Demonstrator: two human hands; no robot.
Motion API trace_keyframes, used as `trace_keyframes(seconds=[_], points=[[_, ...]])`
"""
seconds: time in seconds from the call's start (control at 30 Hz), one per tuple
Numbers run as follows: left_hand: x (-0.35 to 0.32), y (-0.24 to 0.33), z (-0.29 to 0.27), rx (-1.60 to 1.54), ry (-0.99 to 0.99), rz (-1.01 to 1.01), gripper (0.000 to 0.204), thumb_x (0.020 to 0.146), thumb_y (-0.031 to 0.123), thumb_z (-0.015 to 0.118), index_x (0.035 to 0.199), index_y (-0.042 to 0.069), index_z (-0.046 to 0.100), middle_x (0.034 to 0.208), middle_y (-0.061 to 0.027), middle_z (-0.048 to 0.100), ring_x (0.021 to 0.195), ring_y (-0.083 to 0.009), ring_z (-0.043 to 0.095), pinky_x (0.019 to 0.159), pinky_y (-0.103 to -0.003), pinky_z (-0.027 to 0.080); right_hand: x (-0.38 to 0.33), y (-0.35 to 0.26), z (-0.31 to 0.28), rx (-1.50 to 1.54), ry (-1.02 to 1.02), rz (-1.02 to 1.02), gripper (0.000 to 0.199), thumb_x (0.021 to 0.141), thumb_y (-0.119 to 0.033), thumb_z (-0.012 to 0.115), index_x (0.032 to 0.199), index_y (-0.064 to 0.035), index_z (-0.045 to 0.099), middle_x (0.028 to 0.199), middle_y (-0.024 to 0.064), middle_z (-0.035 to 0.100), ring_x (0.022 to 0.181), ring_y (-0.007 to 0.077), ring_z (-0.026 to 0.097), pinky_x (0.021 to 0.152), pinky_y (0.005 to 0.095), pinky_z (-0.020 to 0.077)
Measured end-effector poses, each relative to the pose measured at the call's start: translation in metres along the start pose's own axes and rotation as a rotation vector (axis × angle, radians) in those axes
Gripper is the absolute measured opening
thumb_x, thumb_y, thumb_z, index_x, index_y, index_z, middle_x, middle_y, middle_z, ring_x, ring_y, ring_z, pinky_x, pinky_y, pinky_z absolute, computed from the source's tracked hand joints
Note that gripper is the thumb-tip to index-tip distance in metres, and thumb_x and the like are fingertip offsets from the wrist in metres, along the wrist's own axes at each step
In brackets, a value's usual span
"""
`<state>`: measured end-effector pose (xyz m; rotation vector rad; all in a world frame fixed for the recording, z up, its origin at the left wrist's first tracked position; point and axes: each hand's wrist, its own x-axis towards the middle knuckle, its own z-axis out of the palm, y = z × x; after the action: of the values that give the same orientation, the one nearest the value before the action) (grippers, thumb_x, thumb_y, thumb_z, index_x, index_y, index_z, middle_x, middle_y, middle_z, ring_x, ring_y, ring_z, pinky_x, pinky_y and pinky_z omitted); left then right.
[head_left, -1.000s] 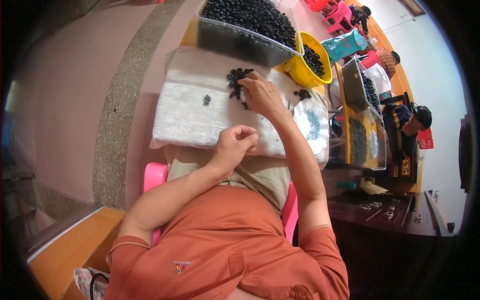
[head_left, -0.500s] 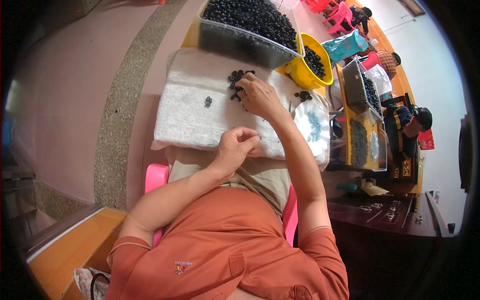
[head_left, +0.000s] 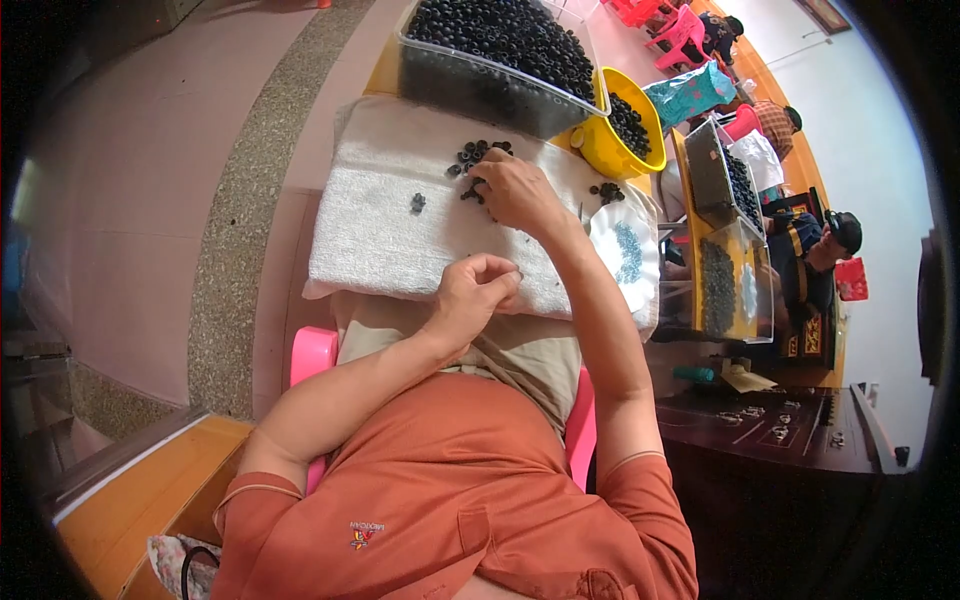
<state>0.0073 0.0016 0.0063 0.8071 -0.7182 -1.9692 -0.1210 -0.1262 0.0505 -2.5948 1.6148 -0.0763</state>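
Observation:
My left hand [head_left: 468,300] rests near the front edge of the white towel [head_left: 360,240], thumb and forefinger pinched together. Something tiny and dark shows at its fingertips, too small to name. Over the small pile of black ring-shaped pieces [head_left: 468,157], my right hand [head_left: 518,192] reaches down with bent fingers closed among the pieces; what its fingertips grip is hidden. A small dark clump [head_left: 418,203] lies alone on the towel, left of the pile. Another little group of black pieces [head_left: 607,192] sits to the right, by a white plate [head_left: 603,240] holding small bluish clear bits.
A clear bin [head_left: 480,95] heaped with black pieces stands behind the towel, beside a yellow bucket [head_left: 597,150] of the same. Farther right are more bins [head_left: 712,180] and a seated person [head_left: 805,250]. A pink chair [head_left: 316,352] is under me.
My right hand has shifted very slightly, and a few black pieces at the pile's left side have spread a little to the left. My left hand stays put.

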Motion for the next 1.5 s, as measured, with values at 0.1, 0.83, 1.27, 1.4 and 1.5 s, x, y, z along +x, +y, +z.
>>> trace_keyframes(seconds=[0.1,0.83,1.27,1.4,1.5], points=[[0.000,0.000,0.000,0.000,-0.011,0.002,0.011,0.091,0.008,0.066,0.097,0.000,0.064,0.082,-0.0036,0.064,0.071,-0.0083,0.059,0.066,-0.024,0.054,-0.001,0.003,0.003,0.012,0.008,0.003,0.019,0.086,-0.010,0.062,0.104,-0.0054,0.068,0.109,0.0151,0.063,0.095,0.0360,0.063,0.082,0.0421,0.0496],[0.003,0.011,-0.004,-0.280,-0.112,0.015,0.013,0.097,0.015,0.060,0.106,0.006,0.062,0.095,-0.0051,0.068,0.084,-0.0132,0.066,0.078,-0.029,0.056,-0.127,-0.021,0.008,1.026,0.331,0.017,0.009,0.091,-0.002,0.065,0.097,0.0016,0.061,0.089,0.0044,0.059,0.075,0.0091,0.058,0.063,0.0222,0.0460],[0.004,0.008,-0.002,-0.210,-0.155,0.041,0.015,0.099,0.018,0.057,0.102,0.004,0.061,0.089,-0.0041,0.066,0.080,-0.0114,0.066,0.073,-0.028,0.058,-0.138,-0.034,0.023,1.004,0.508,0.013,0.024,0.083,0.005,0.070,0.106,0.0020,0.065,0.099,0.0112,0.062,0.076,0.0124,0.061,0.064,0.0234,0.0488],[0.005,0.009,-0.004,-0.150,-0.139,0.015,0.015,0.099,0.018,0.058,0.100,0.004,0.062,0.089,-0.0044,0.066,0.077,-0.0114,0.066,0.071,-0.028,0.058,-0.139,-0.033,0.026,1.010,0.524,-0.016,0.022,0.085,0.007,0.068,0.107,0.0042,0.064,0.103,0.0111,0.061,0.084,0.0117,0.059,0.070,0.0210,0.0469],[0.005,0.007,-0.005,-0.159,-0.124,0.025,0.017,0.098,0.019,0.059,0.098,0.003,0.064,0.088,-0.0048,0.067,0.075,-0.0117,0.066,0.070,-0.028,0.059,-0.139,-0.034,0.028,0.985,0.527,0.007,0.020,0.086,0.007,0.065,0.106,0.0041,0.063,0.103,0.0098,0.060,0.085,0.0112,0.058,0.072,0.0206,0.0458]])
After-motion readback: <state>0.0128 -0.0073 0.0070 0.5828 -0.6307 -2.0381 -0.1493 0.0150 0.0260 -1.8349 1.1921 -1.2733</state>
